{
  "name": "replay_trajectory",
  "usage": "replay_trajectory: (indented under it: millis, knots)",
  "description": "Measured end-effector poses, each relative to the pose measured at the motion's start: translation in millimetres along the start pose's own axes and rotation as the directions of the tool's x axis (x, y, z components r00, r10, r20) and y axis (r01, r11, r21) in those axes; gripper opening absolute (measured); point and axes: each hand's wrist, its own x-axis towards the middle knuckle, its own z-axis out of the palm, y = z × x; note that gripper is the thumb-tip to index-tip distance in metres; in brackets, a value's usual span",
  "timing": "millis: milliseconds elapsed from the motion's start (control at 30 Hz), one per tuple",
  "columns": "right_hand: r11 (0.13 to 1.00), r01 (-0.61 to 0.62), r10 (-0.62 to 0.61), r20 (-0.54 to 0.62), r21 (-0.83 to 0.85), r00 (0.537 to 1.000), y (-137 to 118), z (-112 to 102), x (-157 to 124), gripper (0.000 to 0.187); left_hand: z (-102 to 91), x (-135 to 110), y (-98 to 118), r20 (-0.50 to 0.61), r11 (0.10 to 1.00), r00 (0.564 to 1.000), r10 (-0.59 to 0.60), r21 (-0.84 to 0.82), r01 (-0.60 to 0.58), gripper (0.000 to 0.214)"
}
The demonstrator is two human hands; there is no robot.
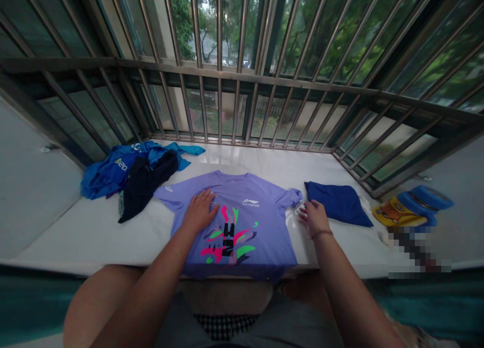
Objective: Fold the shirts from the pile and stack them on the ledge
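A purple T-shirt (pixel 264 222) with a bright pink, green and black print lies spread front up on the white ledge, its hem hanging over the near edge. Flat on its chest, on the left side, rests my left hand (pixel 200 210) with the fingers stretched out. My right hand (pixel 315 217) is just beyond the shirt's right sleeve, fingers partly bent and apart, with nothing visible in them. That sleeve's end looks bunched up. Close to my right hand lies a folded dark blue garment (pixel 338 201).
A heap of blue clothes (pixel 109 171) with a black garment (pixel 147 181) is at the left on the ledge (pixel 86 237). A blue and yellow container (pixel 404 209) stands at the right. Metal window bars (pixel 219 75) rise behind the ledge.
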Motion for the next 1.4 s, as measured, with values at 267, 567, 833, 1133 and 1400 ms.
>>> replay_trajectory:
  millis: [267,567,833,1133,1400]
  knots:
    - [0.787,0.219,-0.177,0.129,-0.576,0.976,64,-21,-177,0.039,-9.1,56,93,-0.031,0.996,0.996,0.087,-0.016,-0.088,0.051]
    - [0.873,0.16,-0.218,-0.076,-0.461,0.973,108,-1,-215,0.05,46.9,97,217,0.085,0.885,0.894,0.441,-0.207,-0.417,0.052]
    - [0.96,-0.009,0.041,-0.11,0.279,0.993,169,22,-208,0.067,54.6,98,210,0.087,0.893,0.902,0.423,-0.211,-0.398,0.054]
    - [0.987,0.022,-0.025,0.019,0.162,1.0,140,-9,-248,0.051,55.1,97,213,0.067,0.902,0.911,0.407,-0.188,-0.389,0.054]
    - [0.955,0.13,0.006,0.455,-0.266,0.891,104,-17,-235,0.039,59.5,98,210,0.048,0.89,0.904,0.424,-0.208,-0.406,0.057]
